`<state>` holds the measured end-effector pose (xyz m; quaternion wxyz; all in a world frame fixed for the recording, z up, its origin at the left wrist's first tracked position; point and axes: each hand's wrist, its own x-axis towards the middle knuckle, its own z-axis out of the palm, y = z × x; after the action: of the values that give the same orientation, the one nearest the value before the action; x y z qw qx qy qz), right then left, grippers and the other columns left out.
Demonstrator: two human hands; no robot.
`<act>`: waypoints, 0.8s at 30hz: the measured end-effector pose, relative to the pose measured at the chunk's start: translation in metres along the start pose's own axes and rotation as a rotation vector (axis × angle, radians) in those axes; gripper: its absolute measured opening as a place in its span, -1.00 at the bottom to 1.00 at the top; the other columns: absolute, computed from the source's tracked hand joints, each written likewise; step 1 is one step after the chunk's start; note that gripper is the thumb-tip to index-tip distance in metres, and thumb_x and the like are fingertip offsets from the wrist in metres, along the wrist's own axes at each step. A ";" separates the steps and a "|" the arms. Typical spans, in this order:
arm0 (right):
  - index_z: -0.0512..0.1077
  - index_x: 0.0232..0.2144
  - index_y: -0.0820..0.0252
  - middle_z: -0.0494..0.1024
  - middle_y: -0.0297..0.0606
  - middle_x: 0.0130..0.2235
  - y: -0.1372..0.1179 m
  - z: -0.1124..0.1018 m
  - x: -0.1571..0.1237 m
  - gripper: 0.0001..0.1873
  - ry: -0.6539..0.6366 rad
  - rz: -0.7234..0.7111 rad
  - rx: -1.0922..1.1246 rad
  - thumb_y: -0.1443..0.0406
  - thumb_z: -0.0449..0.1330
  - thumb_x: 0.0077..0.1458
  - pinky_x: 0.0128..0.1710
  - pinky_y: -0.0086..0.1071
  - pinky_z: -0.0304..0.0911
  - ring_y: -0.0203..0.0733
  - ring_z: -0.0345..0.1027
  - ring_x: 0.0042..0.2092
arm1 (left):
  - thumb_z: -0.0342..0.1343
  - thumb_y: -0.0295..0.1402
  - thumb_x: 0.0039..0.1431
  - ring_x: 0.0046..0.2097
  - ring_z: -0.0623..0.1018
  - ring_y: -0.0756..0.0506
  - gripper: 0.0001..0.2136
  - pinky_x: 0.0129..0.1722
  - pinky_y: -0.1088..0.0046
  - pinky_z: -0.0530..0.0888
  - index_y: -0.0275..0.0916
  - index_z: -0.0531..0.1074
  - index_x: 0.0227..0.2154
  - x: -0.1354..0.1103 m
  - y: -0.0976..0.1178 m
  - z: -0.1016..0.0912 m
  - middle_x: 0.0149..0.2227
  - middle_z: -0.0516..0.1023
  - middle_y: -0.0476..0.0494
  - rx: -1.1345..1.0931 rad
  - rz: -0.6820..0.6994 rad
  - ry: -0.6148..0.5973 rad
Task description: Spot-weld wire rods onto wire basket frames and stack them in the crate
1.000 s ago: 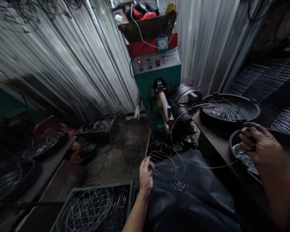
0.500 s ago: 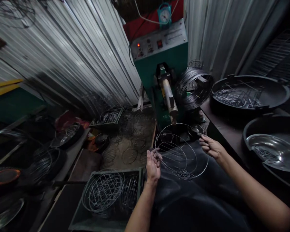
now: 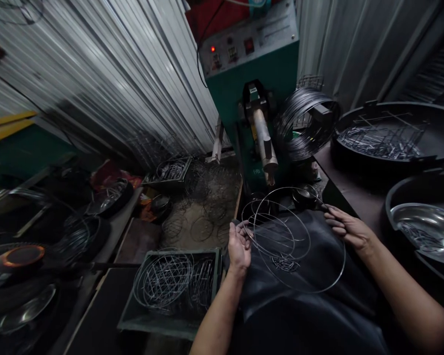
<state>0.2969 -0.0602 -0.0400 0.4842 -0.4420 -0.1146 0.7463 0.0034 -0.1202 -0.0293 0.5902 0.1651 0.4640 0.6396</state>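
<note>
My right hand (image 3: 350,228) is closed in a pinch on the right side of a large thin wire ring (image 3: 343,266), with a small dark tip at the fingers. The ring hangs tilted over a dark apron (image 3: 307,315). At its left edge my left hand (image 3: 240,246) has its fingers curled on the wire. A smaller wire ring with cross wires (image 3: 281,231) overlaps it near the left fingers. On the apron lies a small heap of short wire pieces (image 3: 285,264). Just beyond the rings, the machine's metal arm (image 3: 264,143) ends in a copper-coloured tip.
The green machine (image 3: 251,69) shows a lit red lamp. A wire coil (image 3: 307,123) hangs beside it. Black pans (image 3: 438,133) with metal pieces stand on the right; one holds a steel bowl (image 3: 422,217). A green crate (image 3: 163,325) of wire grids is at lower left.
My right hand and the large ring have moved right, so the ring sits further from the smaller one. My left hand stays at the left edge. The view has tilted down.
</note>
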 end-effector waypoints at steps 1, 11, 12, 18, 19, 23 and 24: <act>0.41 -0.35 0.23 0.26 -0.42 -0.53 0.000 0.001 0.001 -0.80 0.009 0.015 -0.008 0.44 0.24 -0.13 -0.83 -0.75 -0.15 -0.56 -0.11 -0.68 | 0.01 0.13 0.01 -0.63 0.16 0.12 -0.44 -0.69 0.60 -0.07 -0.37 0.40 -0.30 -0.001 -0.001 0.004 -0.60 0.34 -0.07 -0.008 -0.012 -0.015; 0.37 -0.40 0.22 0.19 -0.44 -0.58 -0.028 -0.016 0.019 -0.89 0.011 0.071 -0.203 0.49 0.14 -0.01 -0.82 -0.73 -0.17 -0.54 -0.13 -0.69 | -0.07 0.17 0.03 -0.59 0.29 0.07 -0.39 -0.71 0.63 -0.08 -0.41 0.41 -0.33 -0.011 -0.038 0.031 -0.64 0.34 -0.11 -0.011 -0.213 -0.190; 0.37 -0.40 0.23 0.18 -0.45 -0.60 -0.029 -0.019 0.023 -0.88 0.055 0.082 -0.269 0.50 0.11 0.01 -0.82 -0.73 -0.18 -0.54 -0.15 -0.70 | -0.04 0.15 0.03 -0.59 0.29 0.07 -0.42 -0.71 0.63 -0.07 -0.40 0.41 -0.33 -0.012 -0.042 0.031 -0.65 0.34 -0.10 -0.006 -0.222 -0.186; 0.39 -0.33 0.26 0.20 -0.43 -0.64 -0.014 -0.033 0.041 -0.85 0.275 0.008 -0.745 0.49 0.05 0.09 -0.76 -0.64 -0.08 -0.46 0.01 -0.67 | 0.19 -0.03 -0.10 -0.62 0.25 0.11 -0.57 -0.69 0.64 -0.07 -0.37 0.43 -0.35 -0.014 -0.052 0.030 -0.63 0.37 -0.06 0.074 -0.182 -0.121; 0.39 -0.33 0.25 0.21 -0.43 -0.64 -0.012 -0.034 0.042 -0.86 0.281 -0.014 -0.793 0.48 0.06 0.08 -0.75 -0.62 -0.06 -0.44 0.04 -0.66 | 0.20 -0.04 -0.10 -0.62 0.26 0.11 -0.57 -0.69 0.64 -0.07 -0.37 0.43 -0.35 -0.013 -0.052 0.029 -0.63 0.37 -0.06 0.079 -0.180 -0.109; 0.37 -0.34 0.23 0.22 -0.44 -0.62 -0.011 -0.038 0.044 -0.89 0.242 -0.011 -0.788 0.45 0.11 0.04 -0.74 -0.62 -0.08 -0.46 0.02 -0.66 | 0.17 -0.04 -0.07 -0.60 0.26 0.11 -0.58 -0.69 0.65 -0.07 -0.36 0.44 -0.35 -0.012 -0.049 0.030 -0.61 0.38 -0.06 0.049 -0.206 -0.103; 0.36 -0.34 0.22 0.21 -0.45 -0.61 -0.012 -0.039 0.044 -0.89 0.208 0.009 -0.757 0.45 0.11 0.04 -0.76 -0.63 -0.12 -0.47 -0.03 -0.67 | 0.16 -0.04 -0.05 -0.61 0.25 0.12 -0.58 -0.69 0.64 -0.07 -0.37 0.44 -0.35 -0.013 -0.049 0.030 -0.61 0.37 -0.06 0.051 -0.202 -0.116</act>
<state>0.3282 -0.0276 -0.0791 0.2927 -0.6631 -0.3300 0.6047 0.0590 -0.1259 -0.0479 0.6732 0.1691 0.4595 0.5542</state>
